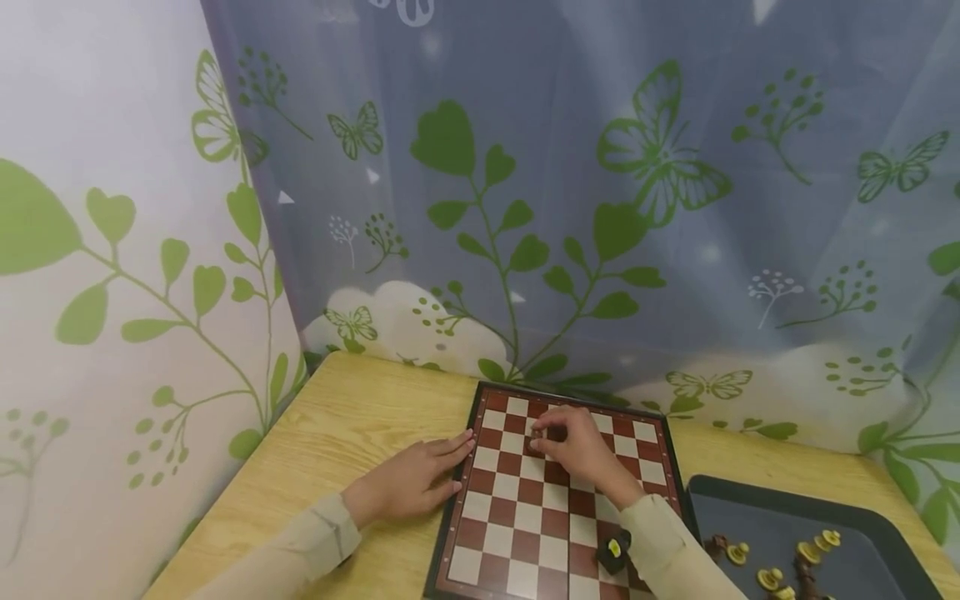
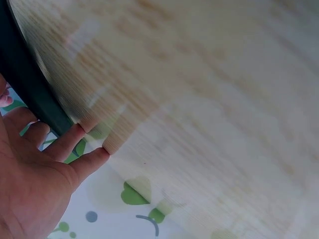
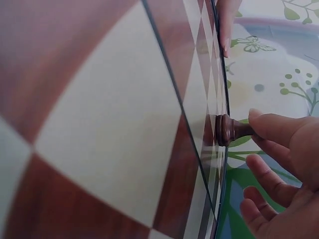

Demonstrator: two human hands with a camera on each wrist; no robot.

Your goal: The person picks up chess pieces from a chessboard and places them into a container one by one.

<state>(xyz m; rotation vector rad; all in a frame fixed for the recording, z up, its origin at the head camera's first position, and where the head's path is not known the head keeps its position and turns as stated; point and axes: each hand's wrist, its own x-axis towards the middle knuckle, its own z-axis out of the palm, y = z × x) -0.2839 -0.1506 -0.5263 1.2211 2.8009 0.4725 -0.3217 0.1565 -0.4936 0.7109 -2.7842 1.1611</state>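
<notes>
A brown chess piece (image 3: 227, 130) stands with its base on or just above the chessboard (image 1: 519, 520); the right wrist view does not settle which. My right hand (image 1: 581, 446) pinches its upper part between thumb and forefinger, and the other fingers are spread away from it. The fingers hide the top of the piece. My left hand (image 1: 412, 479) lies at the board's left edge, fingertips touching the dark rim. In the left wrist view those fingers (image 2: 65, 142) are extended, with the thumb side out near the table.
A dark tray (image 1: 757, 492) stands to the right of the board, holding several gold and brown chess pieces (image 1: 813, 550) lying about. The wooden table (image 1: 360, 408) stretches to the left. A patterned curtain (image 1: 555, 250) hangs right behind the board.
</notes>
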